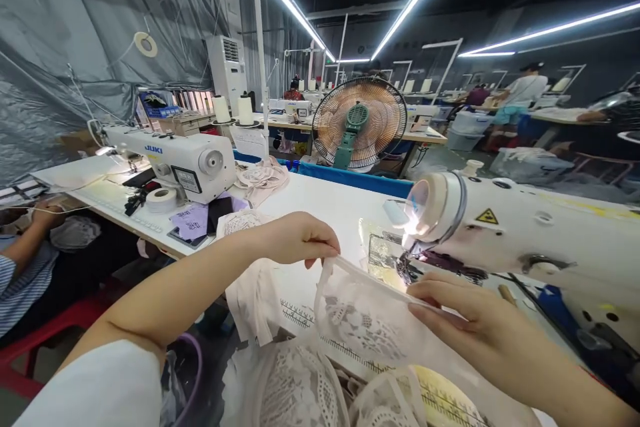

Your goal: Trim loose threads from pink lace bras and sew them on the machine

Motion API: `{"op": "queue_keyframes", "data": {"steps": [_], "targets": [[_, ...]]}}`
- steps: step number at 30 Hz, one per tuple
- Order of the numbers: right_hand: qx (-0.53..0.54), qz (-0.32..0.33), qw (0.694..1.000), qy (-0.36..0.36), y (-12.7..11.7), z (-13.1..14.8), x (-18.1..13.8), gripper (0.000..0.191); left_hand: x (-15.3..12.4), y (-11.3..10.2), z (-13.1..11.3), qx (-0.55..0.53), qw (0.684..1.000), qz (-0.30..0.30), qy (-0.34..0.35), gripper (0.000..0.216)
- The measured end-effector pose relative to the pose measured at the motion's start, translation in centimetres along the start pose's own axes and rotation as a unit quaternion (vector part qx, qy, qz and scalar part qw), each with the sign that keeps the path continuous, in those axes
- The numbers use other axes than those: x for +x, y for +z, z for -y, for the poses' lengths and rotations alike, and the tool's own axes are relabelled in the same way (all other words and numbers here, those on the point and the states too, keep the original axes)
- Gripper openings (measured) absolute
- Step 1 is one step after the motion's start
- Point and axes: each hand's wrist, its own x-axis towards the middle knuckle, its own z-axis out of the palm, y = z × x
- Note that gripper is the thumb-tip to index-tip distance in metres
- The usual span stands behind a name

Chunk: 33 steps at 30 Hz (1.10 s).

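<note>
A pale, sheer lace bra piece [363,320] is stretched between my hands above the front edge of the white table. My left hand [300,238] pinches its upper left corner between thumb and fingertips. At the right, my right hand [465,320] grips the same top edge, thumb below and fingers above. Lace bra cups [300,387] hang or lie below, nearest me; how they join the held edge is partly hidden. Just beyond my right hand is the lit needle area [407,263] of a white sewing machine [500,213].
More pale lace pieces [253,300] drape over the table edge at left. A second sewing machine [185,157], tape roll [161,200] and purple labelled papers [193,220] stand further left, beside a seated co-worker's hand [47,213]. A large fan [357,121] stands behind the table.
</note>
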Motion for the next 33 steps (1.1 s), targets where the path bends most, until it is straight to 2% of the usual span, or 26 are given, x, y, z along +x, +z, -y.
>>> {"op": "queue_keyframes", "data": {"steps": [4,7,10,12,15,18,20,22,24,26,28,31,33], "targets": [[-0.02,0.004,1.0,-0.02,0.0,-0.1,0.0,0.022,0.5,-0.2,0.6,0.009,1.0,0.007,0.007,0.013],[-0.121,-0.072,0.989,-0.045,0.6,-0.8,0.0,0.017,1.0,-0.7,1.1,0.112,0.99,-0.057,0.058,0.018],[-0.279,-0.166,0.944,-0.059,2.4,-1.8,-0.1,0.01,1.0,-0.8,2.3,0.237,0.951,-0.145,0.136,0.023],[-0.353,-0.143,0.921,-0.082,4.4,-2.2,-0.4,0.01,0.1,-0.1,3.8,0.312,0.921,-0.155,0.176,0.024],[-0.36,-0.039,0.922,-0.137,8.1,-2.2,-1.4,0.015,-2.7,2.9,7.0,0.379,0.899,-0.103,0.194,0.024],[-0.301,0.016,0.939,-0.167,10.8,-1.6,-2.3,0.022,-6.7,6.9,9.2,0.375,0.91,-0.063,0.164,0.022],[-0.269,0.035,0.947,-0.173,11.4,-1.3,-2.6,0.025,-8.8,9.0,9.3,0.347,0.924,-0.095,0.13,0.018],[-0.248,0.052,0.951,-0.178,11.2,-1.3,-2.5,0.026,-9.9,10.4,8.2,0.311,0.929,-0.165,0.111,0.015],[-0.234,0.067,0.952,-0.186,10.8,-1.4,-2.3,0.025,-9.9,11.3,6.6,0.275,0.925,-0.232,0.123,0.015],[-0.222,0.078,0.953,-0.191,10.6,-1.5,-2.3,0.026,-9.2,12.3,5.3,0.259,0.919,-0.265,0.135,0.016],[-0.219,0.086,0.952,-0.194,10.6,-1.5,-2.5,0.027,-8.6,13.8,4.7,0.265,0.927,-0.24,0.11,0.025],[-0.244,0.086,0.943,-0.208,10.8,-1.2,-3.0,0.032,-8.6,16.4,5.0,0.284,0.946,-0.151,0.046,0.041],[-0.266,0.082,0.937,-0.213,11.0,-1.0,-3.5,0.034,-9.1,17.8,5.1,0.294,0.949,-0.116,0.015,0.046]]}}
